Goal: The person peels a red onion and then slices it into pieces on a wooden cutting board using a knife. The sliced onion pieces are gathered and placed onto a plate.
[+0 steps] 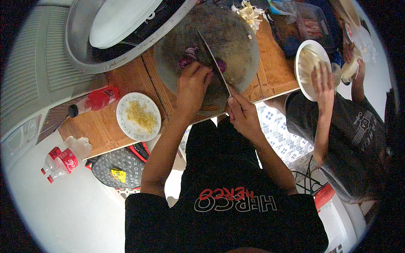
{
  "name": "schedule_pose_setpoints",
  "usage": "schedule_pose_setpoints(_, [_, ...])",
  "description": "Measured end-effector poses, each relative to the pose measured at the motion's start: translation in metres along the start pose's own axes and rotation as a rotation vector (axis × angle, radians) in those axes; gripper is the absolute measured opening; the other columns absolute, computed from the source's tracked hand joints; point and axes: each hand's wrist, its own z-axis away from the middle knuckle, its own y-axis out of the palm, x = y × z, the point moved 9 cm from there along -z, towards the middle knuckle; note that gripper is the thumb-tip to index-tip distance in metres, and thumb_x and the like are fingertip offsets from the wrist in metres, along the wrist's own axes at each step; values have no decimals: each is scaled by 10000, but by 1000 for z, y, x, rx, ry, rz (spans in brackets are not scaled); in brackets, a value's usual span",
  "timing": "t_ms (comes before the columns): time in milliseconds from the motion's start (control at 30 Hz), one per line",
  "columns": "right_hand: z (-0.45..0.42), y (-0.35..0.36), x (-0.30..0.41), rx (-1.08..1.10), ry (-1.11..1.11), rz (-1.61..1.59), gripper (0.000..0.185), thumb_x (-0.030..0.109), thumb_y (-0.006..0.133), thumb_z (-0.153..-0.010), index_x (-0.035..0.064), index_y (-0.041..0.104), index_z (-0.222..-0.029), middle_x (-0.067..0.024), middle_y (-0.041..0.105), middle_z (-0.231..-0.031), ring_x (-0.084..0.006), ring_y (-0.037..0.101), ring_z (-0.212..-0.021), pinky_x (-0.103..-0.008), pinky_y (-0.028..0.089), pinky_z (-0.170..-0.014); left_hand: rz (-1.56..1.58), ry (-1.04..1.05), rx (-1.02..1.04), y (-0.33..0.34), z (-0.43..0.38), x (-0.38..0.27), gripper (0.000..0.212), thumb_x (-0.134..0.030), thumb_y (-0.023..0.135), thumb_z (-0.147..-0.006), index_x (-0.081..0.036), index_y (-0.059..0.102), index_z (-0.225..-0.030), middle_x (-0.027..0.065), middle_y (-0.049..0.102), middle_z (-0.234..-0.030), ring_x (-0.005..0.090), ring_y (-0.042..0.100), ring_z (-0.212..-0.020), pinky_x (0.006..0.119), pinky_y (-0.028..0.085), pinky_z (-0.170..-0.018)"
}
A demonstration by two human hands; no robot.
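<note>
A large round chopping board [234,38] lies on the tiled counter before me. My right hand [242,114] is closed round the handle of a kitchen knife [212,57], whose long blade slants across the board towards its far side. My left hand [194,83] rests just left of the blade, its fingertips bent at purple onion pieces [185,62]; whether it grips one is hidden. Another purple onion piece [221,65] lies on the right side of the blade. To the left, a white patterned plate [122,121] holds chopped pale yellow bits [140,117].
A large metal basin [71,41] stands at the far left, beside a red-labelled bottle [102,98]. Garlic skins [248,14] lie beyond the board. At right, another person's hand [322,82] reaches into a white bowl [297,66], near a plastic container [311,25].
</note>
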Motion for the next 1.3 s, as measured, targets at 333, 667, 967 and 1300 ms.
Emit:
schedule_pose_setpoints(333, [-3,4,12,2,-57,61,417,303,458,-1024,157,495,-1413,-49,503,-569,-127,504,-497,-311,471,-532,-4,-54,30,-1,-2,3,138,-65,708,-785,-27,690,-917,150,618,-906,355,627,-850,447,506,-757])
schedule_pose_setpoints(667, [-4,2,19,30,38,152,390,257,476,-1013,121,528,-1375,-242,668,-960,-339,663,-910,-414,492,-874,2,-78,25,-2,-4,5,126,-45,700,-784,-18,690,-907,148,621,-898,352,627,-854,441,503,-774])
schedule_pose_setpoints(967, [-5,2,16,22,-30,163,386,240,489,-1008,104,531,-1367,-259,661,-1064,-344,654,-1033,-412,475,-933,25,-75,9,-2,-3,5,125,-41,702,-775,-17,694,-898,146,618,-872,349,625,-831,440,501,-769])
schedule_pose_setpoints(1300, [-6,3,21,4,-65,195,380,243,493,-1006,115,540,-1361,-258,659,-927,-335,670,-903,-412,487,-898,5,-98,21,-3,-3,4,118,-33,711,-755,-23,685,-869,145,610,-874,353,623,-837,441,500,-767])
